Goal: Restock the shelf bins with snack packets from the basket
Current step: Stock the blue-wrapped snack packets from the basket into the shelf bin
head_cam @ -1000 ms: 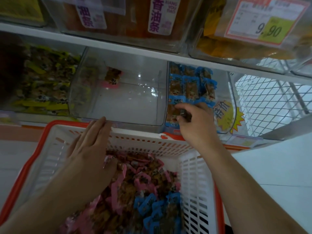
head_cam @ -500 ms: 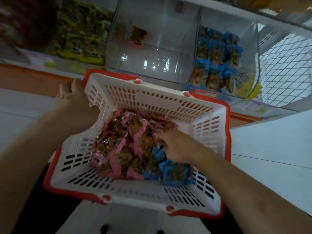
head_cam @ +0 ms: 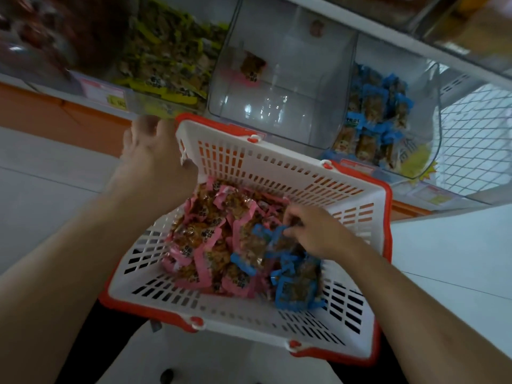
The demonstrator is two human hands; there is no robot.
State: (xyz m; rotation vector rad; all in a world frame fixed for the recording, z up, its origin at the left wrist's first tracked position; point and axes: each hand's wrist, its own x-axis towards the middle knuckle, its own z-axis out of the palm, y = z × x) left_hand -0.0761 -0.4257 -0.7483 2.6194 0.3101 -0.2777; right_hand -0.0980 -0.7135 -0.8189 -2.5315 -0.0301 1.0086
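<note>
Since half a second ago my right hand (head_cam: pixel 313 231) has slid up a bit in the basket (head_cam: pixel 277 173) and now pinches a blue packet (head_cam: pixel 266 234) mid-frame. Left hand (head_cam: pixel 155 156) has shifted too, still gripping the basket's upper-left corner. Pink packets (head_cam: pixel 205 239) fill the middle; the nearly bare clear bin (head_cam: pixel 279 79) sits at top center, the blue-stocked bin (head_cam: pixel 388 115) to its right.

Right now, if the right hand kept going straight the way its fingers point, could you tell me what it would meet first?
The right hand points left into the basket, pinching a blue packet. Going straight on, it would probably run into the pink packets first, though depth is hard to judge.
</note>
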